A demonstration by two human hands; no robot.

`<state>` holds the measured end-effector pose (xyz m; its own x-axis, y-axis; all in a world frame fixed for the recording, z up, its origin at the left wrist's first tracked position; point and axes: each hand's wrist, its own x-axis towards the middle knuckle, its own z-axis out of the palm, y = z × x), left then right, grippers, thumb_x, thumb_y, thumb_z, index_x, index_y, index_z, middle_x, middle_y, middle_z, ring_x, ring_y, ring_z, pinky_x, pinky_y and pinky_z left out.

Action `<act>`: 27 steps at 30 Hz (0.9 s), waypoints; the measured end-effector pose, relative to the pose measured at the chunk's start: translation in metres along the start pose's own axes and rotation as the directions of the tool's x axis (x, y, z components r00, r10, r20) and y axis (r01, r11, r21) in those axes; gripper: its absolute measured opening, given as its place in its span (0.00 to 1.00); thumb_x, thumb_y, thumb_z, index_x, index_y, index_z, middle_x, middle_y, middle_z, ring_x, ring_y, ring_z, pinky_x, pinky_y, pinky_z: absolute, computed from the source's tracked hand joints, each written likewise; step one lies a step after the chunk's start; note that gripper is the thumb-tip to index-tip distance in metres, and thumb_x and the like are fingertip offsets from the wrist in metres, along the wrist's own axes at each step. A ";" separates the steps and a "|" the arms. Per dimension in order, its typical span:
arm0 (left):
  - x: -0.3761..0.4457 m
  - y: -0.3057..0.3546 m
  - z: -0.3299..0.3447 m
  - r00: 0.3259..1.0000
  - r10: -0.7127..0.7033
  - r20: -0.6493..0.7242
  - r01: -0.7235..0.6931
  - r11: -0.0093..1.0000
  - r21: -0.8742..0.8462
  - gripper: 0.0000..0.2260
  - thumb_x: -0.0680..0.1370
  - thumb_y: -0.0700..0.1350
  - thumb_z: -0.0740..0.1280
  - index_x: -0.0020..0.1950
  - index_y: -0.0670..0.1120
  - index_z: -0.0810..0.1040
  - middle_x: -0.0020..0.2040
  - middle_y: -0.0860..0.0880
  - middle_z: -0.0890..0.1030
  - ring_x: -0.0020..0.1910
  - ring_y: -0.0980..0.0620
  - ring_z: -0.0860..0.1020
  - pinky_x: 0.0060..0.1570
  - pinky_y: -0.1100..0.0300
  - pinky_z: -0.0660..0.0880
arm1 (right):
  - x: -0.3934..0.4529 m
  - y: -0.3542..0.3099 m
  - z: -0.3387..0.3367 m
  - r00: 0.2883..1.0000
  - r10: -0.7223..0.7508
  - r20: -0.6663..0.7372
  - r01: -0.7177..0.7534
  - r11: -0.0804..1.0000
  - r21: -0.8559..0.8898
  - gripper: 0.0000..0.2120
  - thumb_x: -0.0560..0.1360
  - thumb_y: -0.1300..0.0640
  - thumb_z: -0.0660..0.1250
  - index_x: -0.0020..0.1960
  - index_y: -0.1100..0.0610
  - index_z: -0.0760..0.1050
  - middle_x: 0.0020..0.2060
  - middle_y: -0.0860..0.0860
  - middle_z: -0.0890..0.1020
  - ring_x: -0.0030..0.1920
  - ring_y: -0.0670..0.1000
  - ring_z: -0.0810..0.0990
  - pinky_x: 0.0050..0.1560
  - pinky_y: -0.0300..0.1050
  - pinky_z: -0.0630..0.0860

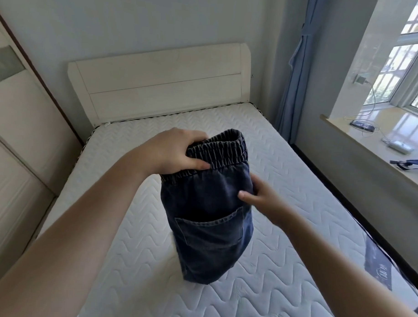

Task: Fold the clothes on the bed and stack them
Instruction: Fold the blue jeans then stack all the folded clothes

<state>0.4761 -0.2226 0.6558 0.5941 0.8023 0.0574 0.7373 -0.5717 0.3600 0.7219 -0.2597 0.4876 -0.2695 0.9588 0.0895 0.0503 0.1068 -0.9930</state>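
Clearly the folding step is in hand: a pair of dark denim trousers with an elastic waistband is held upright over the middle of the bed, its lower folded end touching or just above the quilted white mattress. The left hand has its grip closed on the waistband at the garment's ten o'clock corner, thumb in front and fingers curled over the top edge. The right hand pinches the cloth at the three o'clock side, just above the back pocket, thumb on the near face and fingers hidden behind. The trousers look already doubled at least once, so this garment seems partly folded; no finished stack shows on the mattress, and whether the dark thing at the bed's four o'clock edge is more clothing cannot be told. Next, I judge, the bundle must be laid flat, the waistband end brought over the lower half, then pressed smooth so it does not spring open. The white headboard stands at twelve o'clock, and the windowsill with cables lies at two o'clock.
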 end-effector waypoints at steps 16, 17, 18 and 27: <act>-0.008 0.002 -0.017 0.997 -0.040 -0.071 0.029 0.989 -0.148 0.14 0.69 0.55 0.77 0.52 0.63 0.78 0.47 0.62 0.82 0.46 0.64 0.80 0.46 0.62 0.74 | -0.031 0.165 0.009 0.780 0.625 -0.033 -0.562 0.722 0.403 0.42 0.70 0.25 0.38 0.57 0.49 0.79 0.60 0.45 0.81 0.66 0.49 0.72 0.77 0.58 0.47; -0.010 0.001 -0.019 0.996 -0.043 -0.081 0.031 0.988 -0.152 0.14 0.69 0.54 0.77 0.52 0.63 0.78 0.47 0.63 0.82 0.46 0.65 0.80 0.46 0.63 0.73 | -0.026 0.163 0.010 0.781 0.621 -0.066 -0.546 0.730 0.411 0.40 0.69 0.25 0.39 0.56 0.48 0.79 0.60 0.46 0.81 0.64 0.48 0.73 0.76 0.57 0.48; -0.012 -0.001 -0.022 0.994 -0.049 -0.093 0.035 0.988 -0.150 0.15 0.69 0.55 0.77 0.52 0.63 0.78 0.46 0.64 0.82 0.46 0.66 0.80 0.45 0.64 0.73 | -0.021 0.161 0.011 0.777 0.623 -0.090 -0.544 0.736 0.402 0.39 0.69 0.24 0.40 0.55 0.46 0.79 0.63 0.48 0.79 0.64 0.48 0.73 0.76 0.57 0.49; -0.024 -0.005 -0.051 0.984 -0.076 -0.160 0.058 0.992 -0.112 0.14 0.66 0.57 0.76 0.50 0.66 0.78 0.45 0.68 0.81 0.45 0.71 0.78 0.39 0.80 0.67 | 0.022 0.146 0.034 0.796 0.602 -0.060 -0.496 0.706 0.506 0.33 0.74 0.26 0.45 0.66 0.45 0.72 0.70 0.51 0.74 0.69 0.54 0.72 0.72 0.54 0.64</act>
<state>0.4416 -0.2300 0.6996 0.4774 0.8604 0.1781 0.7300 -0.5012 0.4646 0.6906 -0.2319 0.3419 -0.1263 0.8434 -0.5223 -0.3176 -0.5332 -0.7841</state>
